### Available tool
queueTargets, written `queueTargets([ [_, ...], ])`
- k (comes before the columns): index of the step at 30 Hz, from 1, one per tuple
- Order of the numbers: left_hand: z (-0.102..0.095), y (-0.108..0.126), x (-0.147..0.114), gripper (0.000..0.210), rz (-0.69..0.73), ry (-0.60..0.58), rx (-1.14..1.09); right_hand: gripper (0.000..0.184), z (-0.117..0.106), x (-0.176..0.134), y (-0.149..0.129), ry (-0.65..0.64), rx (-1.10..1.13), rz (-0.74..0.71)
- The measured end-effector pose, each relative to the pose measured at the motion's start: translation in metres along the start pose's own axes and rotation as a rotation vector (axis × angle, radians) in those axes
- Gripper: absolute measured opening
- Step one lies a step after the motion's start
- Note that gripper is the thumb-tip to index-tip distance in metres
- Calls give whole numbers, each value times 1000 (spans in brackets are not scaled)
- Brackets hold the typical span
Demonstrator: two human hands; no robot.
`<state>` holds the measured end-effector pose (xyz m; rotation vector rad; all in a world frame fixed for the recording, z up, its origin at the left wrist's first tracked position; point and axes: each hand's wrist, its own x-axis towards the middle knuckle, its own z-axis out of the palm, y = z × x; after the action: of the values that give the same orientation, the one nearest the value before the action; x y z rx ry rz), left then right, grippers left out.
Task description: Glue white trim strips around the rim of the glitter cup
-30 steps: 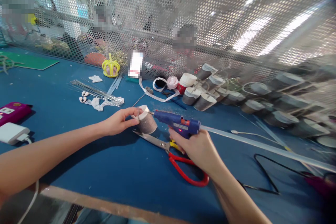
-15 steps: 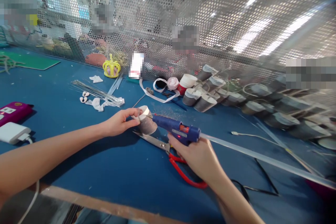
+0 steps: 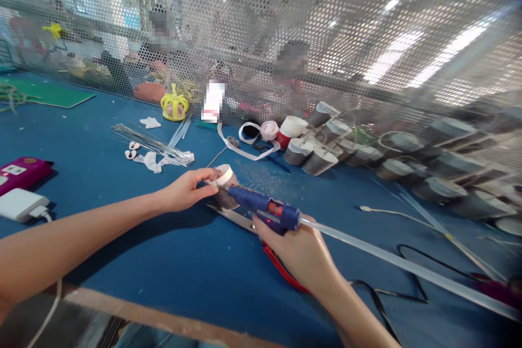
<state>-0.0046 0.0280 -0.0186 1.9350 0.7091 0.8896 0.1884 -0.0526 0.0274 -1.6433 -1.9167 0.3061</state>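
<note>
A small grey cup (image 3: 225,197) tilts by the blades of the scissors (image 3: 240,221) on the blue tabletop (image 3: 183,266) — its white rim pinched in the left hand (image 3: 190,190). The right hand (image 3: 304,250) is wrapped around a blue hot-glue gun (image 3: 261,207), front end right at the cup — beyond, more grey cups (image 3: 320,161) lie piled.

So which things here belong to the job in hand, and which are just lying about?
In use:
small grey cup with white rim, pinched by the left hand
blue plastic glue gun, gripped by the right hand
long translucent glue stick, in the gun's back

Seemingly lying about:
red-handled metal scissors
yellow crown-shaped ornament
curled white ribbon
thin silver wires
</note>
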Motion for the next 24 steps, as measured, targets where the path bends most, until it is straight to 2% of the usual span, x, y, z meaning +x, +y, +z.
queueTargets([
  [10, -1, -4, -1, 10, 19, -14, -29, 18, -14, 10, 12, -42, -38, 1],
  [17, -2, -4, -1, 10, 44, -26, -13, 20, -1, 17, 25, 85, 72, 73],
  [24, -1, -5, -2, 11, 27, 0, -31, 21, 3, 21, 26, 61, 153, 134],
])
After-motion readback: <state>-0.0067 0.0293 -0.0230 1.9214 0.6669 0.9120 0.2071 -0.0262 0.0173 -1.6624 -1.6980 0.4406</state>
